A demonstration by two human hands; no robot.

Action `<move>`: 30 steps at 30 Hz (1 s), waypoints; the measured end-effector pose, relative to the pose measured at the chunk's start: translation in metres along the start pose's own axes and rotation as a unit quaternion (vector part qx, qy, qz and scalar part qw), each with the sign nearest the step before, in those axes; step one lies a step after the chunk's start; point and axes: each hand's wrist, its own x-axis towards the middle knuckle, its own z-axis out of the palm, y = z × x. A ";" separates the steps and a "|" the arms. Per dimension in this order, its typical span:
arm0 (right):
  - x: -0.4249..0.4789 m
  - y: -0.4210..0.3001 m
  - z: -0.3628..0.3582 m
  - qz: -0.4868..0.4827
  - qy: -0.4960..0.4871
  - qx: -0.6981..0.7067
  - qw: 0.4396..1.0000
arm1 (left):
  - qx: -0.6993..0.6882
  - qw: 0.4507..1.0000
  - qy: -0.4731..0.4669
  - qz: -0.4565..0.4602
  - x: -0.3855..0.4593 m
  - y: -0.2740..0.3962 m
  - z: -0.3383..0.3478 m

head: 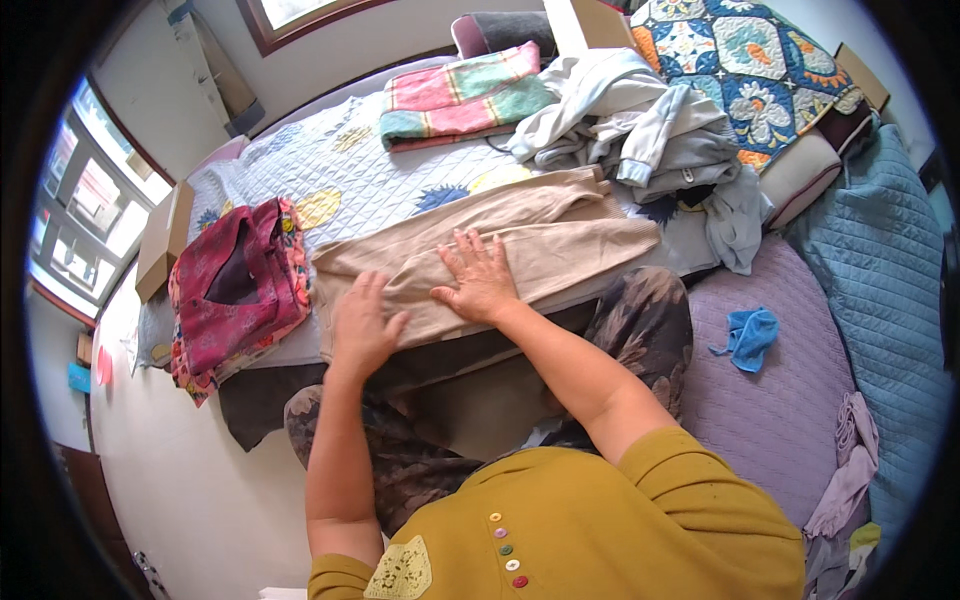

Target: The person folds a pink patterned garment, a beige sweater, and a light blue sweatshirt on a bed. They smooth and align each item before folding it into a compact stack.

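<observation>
Beige knitted trousers [540,247] lie flat across a quilted pineapple-print cover [352,169], their cuffed leg ends pointing right. My right hand [478,279] rests palm down on the middle of them, fingers spread. Nearer the waist end at the left, my left hand [365,322] lies over the fabric, thumb apart from the fingers. Neither hand has cloth gripped in it. Just left of the trousers sits a stack of folded maroon and floral clothes [247,292].
Behind are a folded pink and green checked towel [465,94] and a heap of white and grey clothes [637,127]. A cardboard box [163,232] stands at left. A blue cloth [752,337] lies on the lilac quilted cover [765,420] at right, beside a teal quilt [877,300].
</observation>
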 end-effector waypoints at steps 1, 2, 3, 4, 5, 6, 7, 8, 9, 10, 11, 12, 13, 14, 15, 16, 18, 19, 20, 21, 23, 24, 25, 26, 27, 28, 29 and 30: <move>0.002 0.007 -0.002 0.003 -0.021 0.008 1.000 | 0.012 1.000 -0.009 -0.007 0.006 0.006 0.014; 0.002 0.020 -0.004 -0.001 -0.035 0.021 0.999 | 0.019 0.998 -0.045 -0.028 0.007 0.007 0.024; 0.002 0.036 -0.007 -0.008 -0.047 0.033 0.998 | 0.025 0.999 -0.017 -0.018 0.008 0.006 0.031; -0.001 0.058 -0.010 0.016 -0.008 -0.014 1.000 | 0.026 0.999 -0.017 -0.021 0.007 0.005 0.037; -0.002 0.081 -0.015 0.086 0.021 -0.013 0.996 | 0.035 0.999 -0.015 -0.030 0.007 0.003 0.041; 0.000 0.103 -0.021 0.153 0.048 -0.015 0.987 | 0.046 0.999 -0.009 -0.026 0.005 0.002 0.043; 0.001 0.130 -0.030 0.201 0.062 0.002 0.978 | 0.035 0.999 -0.003 -0.020 0.004 0.001 0.043; 0.003 0.150 -0.036 0.237 0.125 0.062 0.961 | 0.036 0.999 0.002 -0.018 0.003 0.001 0.043; 0.005 0.167 -0.041 0.281 0.194 0.133 0.930 | 0.036 0.999 0.008 -0.011 0.002 0.001 0.043; 0.012 0.180 -0.045 0.285 0.255 0.127 0.915 | 0.031 0.999 0.009 -0.012 0.002 0.001 0.043; 0.018 0.191 -0.050 0.306 0.302 0.102 0.897 | 0.038 0.999 0.017 -0.013 0.003 0.002 0.044; 0.026 0.200 -0.055 0.348 0.313 0.133 0.873 | 0.040 0.999 0.020 -0.012 0.003 0.003 0.044; 0.031 0.207 -0.058 0.407 0.302 0.168 0.845 | 0.047 0.999 0.015 -0.019 0.003 0.003 0.044; 0.035 0.212 -0.060 0.446 0.269 0.152 0.840 | 0.042 0.999 0.023 -0.011 0.003 0.004 0.045; 0.036 0.216 -0.060 0.446 0.240 0.147 0.849 | 0.041 0.999 0.025 -0.010 0.003 0.003 0.045; 0.037 0.220 -0.059 0.444 0.211 0.145 0.859 | 0.049 0.999 0.017 -0.017 0.003 0.003 0.045; 0.038 0.227 -0.055 0.401 0.222 0.108 0.882 | 0.044 0.999 0.013 -0.013 0.004 0.002 0.044; 0.038 0.232 -0.053 0.376 0.250 0.116 0.885 | 0.046 0.999 0.004 -0.013 0.004 0.003 0.043; 0.040 0.239 -0.054 0.350 0.279 0.124 0.886 | 0.045 0.999 0.003 -0.015 0.004 0.003 0.042; 0.042 0.245 -0.055 0.330 0.300 0.132 0.885 | 0.045 0.999 0.002 -0.015 0.004 0.004 0.042; 0.043 0.257 -0.056 0.277 0.397 0.137 0.864 | 0.044 0.999 -0.003 -0.020 0.004 0.005 0.041; 0.042 0.260 -0.055 0.312 0.322 0.129 0.885 | 0.043 0.999 -0.007 -0.023 0.004 0.006 0.041; 0.041 0.264 -0.057 0.336 0.257 0.116 0.899 | 0.042 0.999 -0.004 -0.025 0.004 0.006 0.041; 0.039 0.265 -0.056 0.344 0.197 0.086 0.914 | 0.043 0.999 0.002 -0.019 0.004 0.005 0.042; 0.037 0.268 -0.059 0.342 0.209 0.104 0.910 | 0.047 0.999 0.013 -0.012 0.004 0.004 0.043; 0.034 0.269 -0.062 0.362 0.201 0.120 0.902 | 0.051 0.998 0.025 -0.004 0.004 0.002 0.043; 0.031 0.269 -0.065 0.375 0.194 0.135 0.896 | -0.002 0.999 0.047 -0.012 0.004 -0.001 0.044; 0.026 0.270 -0.069 0.361 0.204 0.154 0.897 | -0.057 0.996 0.070 -0.019 0.005 -0.005 0.044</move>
